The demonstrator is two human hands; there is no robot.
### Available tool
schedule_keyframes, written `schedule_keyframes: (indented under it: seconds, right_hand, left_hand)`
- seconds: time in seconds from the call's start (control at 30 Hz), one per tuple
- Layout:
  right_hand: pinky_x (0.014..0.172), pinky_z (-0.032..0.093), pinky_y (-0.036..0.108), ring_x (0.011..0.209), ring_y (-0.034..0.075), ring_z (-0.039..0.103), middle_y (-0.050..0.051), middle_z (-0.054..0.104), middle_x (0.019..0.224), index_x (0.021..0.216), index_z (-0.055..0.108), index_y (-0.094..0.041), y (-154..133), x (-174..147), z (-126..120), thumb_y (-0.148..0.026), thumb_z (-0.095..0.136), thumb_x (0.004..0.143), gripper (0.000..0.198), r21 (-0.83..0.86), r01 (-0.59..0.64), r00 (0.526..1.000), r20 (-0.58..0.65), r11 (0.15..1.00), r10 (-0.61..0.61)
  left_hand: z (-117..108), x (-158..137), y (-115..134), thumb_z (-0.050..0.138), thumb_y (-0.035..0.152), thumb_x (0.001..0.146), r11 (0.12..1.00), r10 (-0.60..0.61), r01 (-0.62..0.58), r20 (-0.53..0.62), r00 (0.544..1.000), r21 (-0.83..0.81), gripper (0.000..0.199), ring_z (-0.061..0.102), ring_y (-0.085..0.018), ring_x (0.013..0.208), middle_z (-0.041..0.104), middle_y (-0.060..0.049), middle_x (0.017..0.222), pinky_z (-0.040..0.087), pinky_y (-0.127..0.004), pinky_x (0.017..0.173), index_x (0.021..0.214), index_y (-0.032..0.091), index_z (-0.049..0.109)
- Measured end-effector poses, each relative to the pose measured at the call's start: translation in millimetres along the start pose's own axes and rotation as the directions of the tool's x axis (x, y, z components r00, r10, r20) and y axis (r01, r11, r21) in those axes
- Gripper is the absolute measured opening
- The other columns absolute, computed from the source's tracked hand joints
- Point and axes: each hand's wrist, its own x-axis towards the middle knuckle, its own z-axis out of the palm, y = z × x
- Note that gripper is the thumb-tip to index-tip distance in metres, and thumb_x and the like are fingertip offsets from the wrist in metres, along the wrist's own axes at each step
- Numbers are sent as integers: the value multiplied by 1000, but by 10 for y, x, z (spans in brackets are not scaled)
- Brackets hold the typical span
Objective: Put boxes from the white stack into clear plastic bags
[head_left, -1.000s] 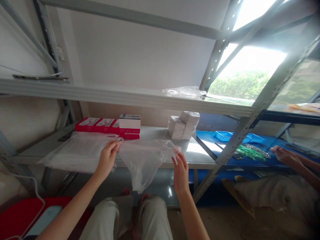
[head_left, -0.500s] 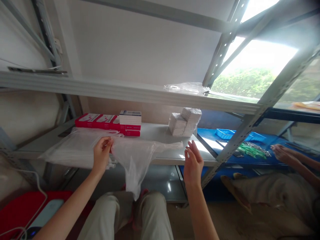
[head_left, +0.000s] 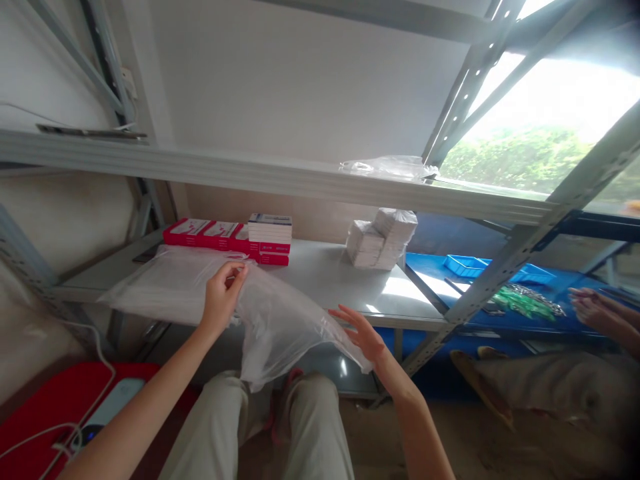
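Note:
My left hand (head_left: 223, 295) pinches the upper left corner of a thin translucent plastic bag (head_left: 285, 320), which hangs spread out over my knees. On the bag's right part rests my right hand (head_left: 363, 337), its fingers stretched out and apart; whether the palm presses on the plastic is hidden. Left of and behind my left hand, a stack of similar clear plastic bags (head_left: 160, 283) lies on the grey shelf (head_left: 325, 267), overhanging its front edge.
Red-and-white boxes (head_left: 215, 233) stand behind the bag stack, and wrapped white blocks (head_left: 377, 240) farther right. A metal upright (head_left: 480, 267) rises at the right. Beyond it, a co-worker's hands (head_left: 593, 307) are over a blue table with blue trays (head_left: 467, 267) and green items (head_left: 525, 303).
My right hand has moved left and down onto the bag, its fingers spreading. The bag has fanned out wider. My left hand keeps its pinch, and the view has shifted slightly.

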Motion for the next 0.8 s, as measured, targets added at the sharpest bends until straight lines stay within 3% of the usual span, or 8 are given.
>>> schedule_keyframes:
  seconds: [0.1, 0.2, 0.3, 0.43, 0.57, 0.7, 0.73, 0.8]
  right_hand:
    - [95, 46, 42, 116, 31, 55, 12, 49, 138, 138, 45, -28, -71, -75, 53, -67, 66, 69, 82, -157, -68, 998, 6, 985, 70]
    - [81, 53, 36, 95, 25, 65, 11, 66, 114, 117, 65, -22, -28, -57, 88, -51, 69, 74, 52, -309, -172, 982, -124, 935, 140]
    - [63, 54, 31, 71, 21, 65, 10, 72, 87, 88, 75, -18, 67, -24, -27, -53, 65, 75, 39, -297, -193, 964, -235, 935, 124]
    - [55, 51, 29, 56, 17, 60, 6, 68, 63, 81, 76, -17, 120, 49, -358, -52, 71, 69, 37, -199, -159, 919, -389, 967, 71]
    - [66, 53, 30, 68, 17, 64, 5, 70, 86, 97, 71, -21, 157, 272, -572, -48, 73, 67, 40, -58, -22, 797, -603, 998, -18]
    - [88, 47, 39, 109, 22, 59, 7, 56, 127, 135, 46, -31, 455, 463, -414, -60, 50, 79, 62, 37, 69, 629, -777, 997, -14]
    - [89, 46, 41, 114, 24, 56, 8, 53, 132, 138, 41, -30, 576, 485, -318, -63, 42, 81, 66, 45, 27, 617, -787, 999, 18]
    - [89, 45, 42, 117, 27, 54, 12, 50, 135, 142, 35, -27, 824, 520, -98, -68, 39, 79, 75, 19, -90, 728, -681, 996, 79]
  left_hand:
    - [-5, 18, 5, 59, 44, 80, 999, 14, -14, 12, 1000, 29, 28, 48, -11, 58, 58, 1, 70, 37, -20, 54, 85, 17, 62]
    - [-18, 43, -4, 59, 43, 80, 999, 21, -23, 38, 999, 44, 27, 50, -11, 59, 60, 0, 71, 37, -20, 54, 86, 17, 63]
    - [-63, 80, -30, 60, 44, 79, 999, 30, -33, 71, 997, 42, 27, 51, -12, 62, 62, 0, 74, 39, -21, 56, 85, 17, 63]
    - [-77, 148, -58, 62, 43, 77, 999, 23, -26, 133, 991, 20, 27, 49, -11, 57, 59, 0, 68, 36, -21, 51, 81, 17, 63]
    - [150, 289, -97, 66, 44, 72, 991, -31, 52, 166, 986, -125, 28, 43, -9, 47, 51, 4, 55, 30, -20, 44, 78, 17, 61]
    - [583, 480, -201, 68, 41, 69, 948, -203, 230, 137, 970, -222, 27, 40, -8, 42, 47, 6, 49, 25, -19, 40, 78, 17, 59]
    - [694, 522, -234, 67, 39, 70, 934, -250, 276, 139, 958, -226, 26, 39, -8, 40, 47, 6, 48, 25, -20, 39, 78, 17, 59]
    - [890, 597, -307, 66, 37, 72, 915, -310, 336, 145, 940, -222, 23, 36, -7, 37, 45, 7, 45, 25, -20, 39, 76, 16, 58]
